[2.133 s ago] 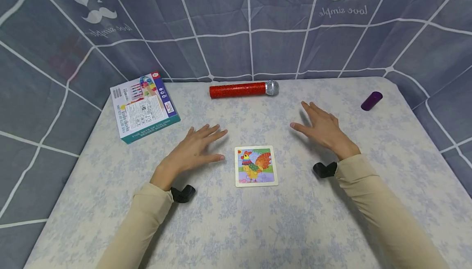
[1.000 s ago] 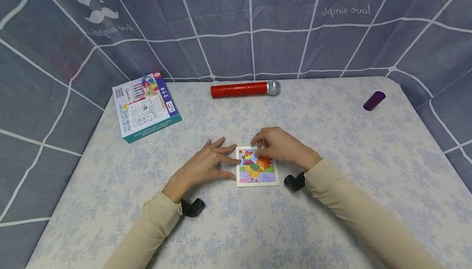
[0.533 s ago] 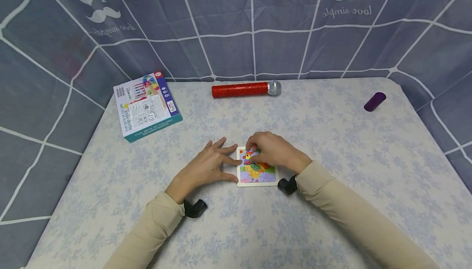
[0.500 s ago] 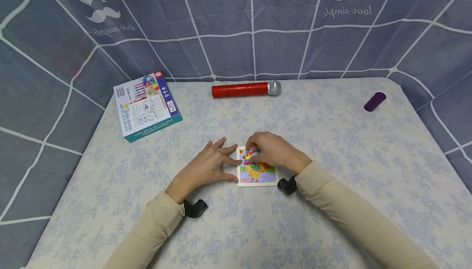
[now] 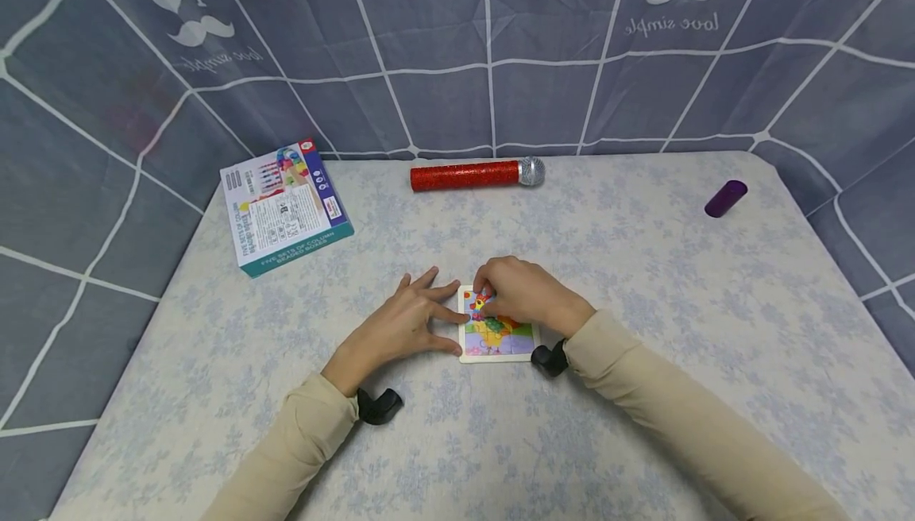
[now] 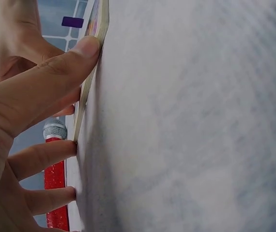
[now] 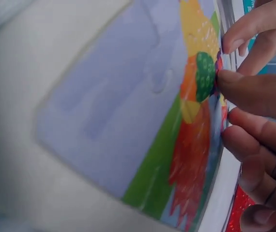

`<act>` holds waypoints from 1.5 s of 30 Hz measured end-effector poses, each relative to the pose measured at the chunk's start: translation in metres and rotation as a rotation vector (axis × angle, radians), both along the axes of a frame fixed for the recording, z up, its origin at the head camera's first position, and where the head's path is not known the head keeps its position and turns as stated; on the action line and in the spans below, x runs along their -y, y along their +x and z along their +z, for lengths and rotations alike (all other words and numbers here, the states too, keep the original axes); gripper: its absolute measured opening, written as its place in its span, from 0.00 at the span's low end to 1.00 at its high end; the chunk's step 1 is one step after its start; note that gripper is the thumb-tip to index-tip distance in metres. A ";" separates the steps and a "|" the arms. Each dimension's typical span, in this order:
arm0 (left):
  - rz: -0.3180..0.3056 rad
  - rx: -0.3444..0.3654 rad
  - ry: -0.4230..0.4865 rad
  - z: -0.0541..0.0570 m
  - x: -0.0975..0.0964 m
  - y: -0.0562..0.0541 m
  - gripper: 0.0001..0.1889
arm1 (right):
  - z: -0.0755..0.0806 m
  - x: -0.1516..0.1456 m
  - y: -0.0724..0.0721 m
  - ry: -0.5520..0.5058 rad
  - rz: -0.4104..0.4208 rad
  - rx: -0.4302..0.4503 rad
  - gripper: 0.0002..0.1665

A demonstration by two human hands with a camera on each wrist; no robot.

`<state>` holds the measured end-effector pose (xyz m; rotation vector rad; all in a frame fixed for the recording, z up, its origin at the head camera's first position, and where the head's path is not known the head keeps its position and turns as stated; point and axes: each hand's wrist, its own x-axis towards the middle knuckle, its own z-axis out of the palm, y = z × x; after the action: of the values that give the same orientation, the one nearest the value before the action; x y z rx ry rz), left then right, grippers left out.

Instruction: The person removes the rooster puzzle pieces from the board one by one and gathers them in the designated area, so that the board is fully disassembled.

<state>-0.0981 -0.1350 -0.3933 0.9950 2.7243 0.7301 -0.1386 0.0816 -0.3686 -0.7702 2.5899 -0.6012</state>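
Observation:
A small square jigsaw puzzle (image 5: pixel 500 345) with a rooster picture in a pale frame lies on the table. My left hand (image 5: pixel 400 324) steadies its left side, fingers spread and fairly straight; in the left wrist view the thumb (image 6: pixel 87 47) presses on the frame's edge. Over the puzzle's upper part is my right hand (image 5: pixel 532 291), fingers bent down. Seen from the right wrist, its thumb (image 7: pixel 231 79) and fingertips pinch at the piece with the rooster's head, which they partly hide. The lower puzzle pieces (image 7: pixel 114 106) sit flat in the frame.
A red glittery microphone (image 5: pixel 465 175) lies behind the puzzle. At the back left is a bead-toy box (image 5: pixel 282 207), and at the back right a small purple cylinder (image 5: pixel 725 198). A grey-blue checked curtain (image 5: pixel 443 28) hangs along the table's far edge.
Both hands have come in from the sides to the puzzle. The left has settled at its left edge; the right has slid leftward over the top, its fingers closing at the rooster's head.

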 end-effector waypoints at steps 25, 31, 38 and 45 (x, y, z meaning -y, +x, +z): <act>-0.008 0.031 0.003 -0.002 0.000 -0.002 0.24 | 0.011 0.016 0.005 0.210 0.045 -0.179 0.11; -0.023 0.025 -0.022 -0.002 0.001 -0.002 0.26 | 0.011 0.016 0.005 0.187 0.083 -0.171 0.13; -0.037 0.043 -0.036 0.000 0.000 -0.002 0.26 | 0.007 0.010 0.000 0.134 0.039 -0.072 0.16; -0.034 0.053 -0.015 -0.001 0.001 -0.001 0.24 | 0.007 0.012 0.002 0.146 0.059 -0.111 0.14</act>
<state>-0.0994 -0.1361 -0.3942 1.0013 2.6573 0.7185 -0.1368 0.0700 -0.3613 -0.8501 2.6647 -0.3567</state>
